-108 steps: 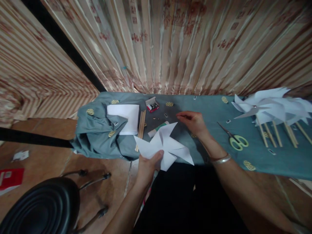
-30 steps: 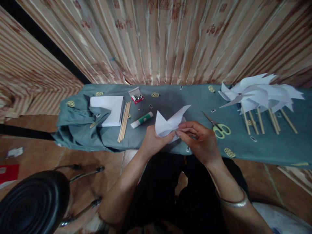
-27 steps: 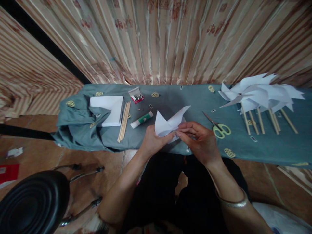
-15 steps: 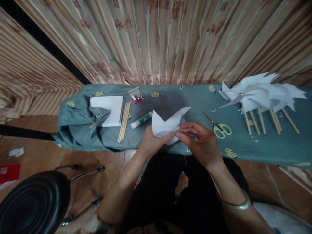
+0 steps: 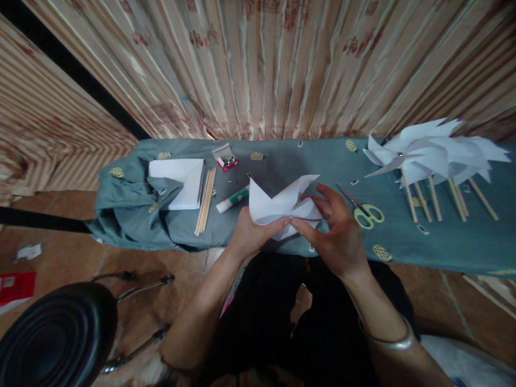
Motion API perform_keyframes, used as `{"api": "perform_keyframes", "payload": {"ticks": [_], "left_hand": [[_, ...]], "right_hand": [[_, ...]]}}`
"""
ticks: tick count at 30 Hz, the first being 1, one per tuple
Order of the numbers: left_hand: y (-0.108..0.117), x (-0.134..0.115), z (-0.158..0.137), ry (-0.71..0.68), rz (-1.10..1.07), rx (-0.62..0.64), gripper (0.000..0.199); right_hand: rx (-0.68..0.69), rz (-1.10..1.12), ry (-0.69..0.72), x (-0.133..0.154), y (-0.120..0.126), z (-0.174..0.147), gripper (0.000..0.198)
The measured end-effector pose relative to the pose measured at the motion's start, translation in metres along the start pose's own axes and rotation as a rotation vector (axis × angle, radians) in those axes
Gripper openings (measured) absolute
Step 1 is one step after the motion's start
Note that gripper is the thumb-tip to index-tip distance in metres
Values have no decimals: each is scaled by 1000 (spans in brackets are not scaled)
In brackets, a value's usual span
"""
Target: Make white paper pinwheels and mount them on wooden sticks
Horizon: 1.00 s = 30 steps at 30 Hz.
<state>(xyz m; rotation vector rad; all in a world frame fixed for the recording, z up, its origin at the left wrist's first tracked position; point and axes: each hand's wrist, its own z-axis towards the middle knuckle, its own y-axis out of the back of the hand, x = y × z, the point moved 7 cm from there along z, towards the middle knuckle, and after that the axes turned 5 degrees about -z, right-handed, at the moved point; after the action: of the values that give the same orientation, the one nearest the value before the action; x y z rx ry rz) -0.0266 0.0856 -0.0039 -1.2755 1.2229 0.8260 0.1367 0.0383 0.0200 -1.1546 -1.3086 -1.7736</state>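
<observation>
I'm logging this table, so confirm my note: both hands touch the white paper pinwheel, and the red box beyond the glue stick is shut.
No: the head view shows the red box beyond the glue stick open, its lid raised. The left hand and right hand do touch the white paper pinwheel.

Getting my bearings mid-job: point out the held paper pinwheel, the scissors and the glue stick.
Paper pinwheel [image 5: 279, 208], head view: folded white paper.
Scissors [image 5: 359, 206], head view: where blades meet handles.
Glue stick [image 5: 234, 199], head view: green middle band.
</observation>
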Motion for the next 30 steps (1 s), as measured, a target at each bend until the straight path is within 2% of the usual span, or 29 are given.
{"api": "perform_keyframes", "payload": {"ticks": [4, 7, 13, 20, 25, 30], "left_hand": [[-2, 0, -1, 5, -13, 14, 40], [-3, 3, -2, 18, -10, 36, 40], [1, 9, -4, 6, 36, 49, 39], [0, 12, -3, 8, 33, 101, 42], [-1, 9, -4, -30, 71, 103, 32], [1, 3, -7, -138, 212, 54, 23]], "right_hand": [[53, 68, -99, -5, -1, -1, 81], [75, 45, -101, 1, 1, -1, 80], [69, -184, -76, 9, 7, 0, 81], [121, -116, -47, 11, 2, 2, 75], [88, -74, -61, 12, 2, 2, 74], [75, -89, -64, 13, 2, 1, 71]]}}
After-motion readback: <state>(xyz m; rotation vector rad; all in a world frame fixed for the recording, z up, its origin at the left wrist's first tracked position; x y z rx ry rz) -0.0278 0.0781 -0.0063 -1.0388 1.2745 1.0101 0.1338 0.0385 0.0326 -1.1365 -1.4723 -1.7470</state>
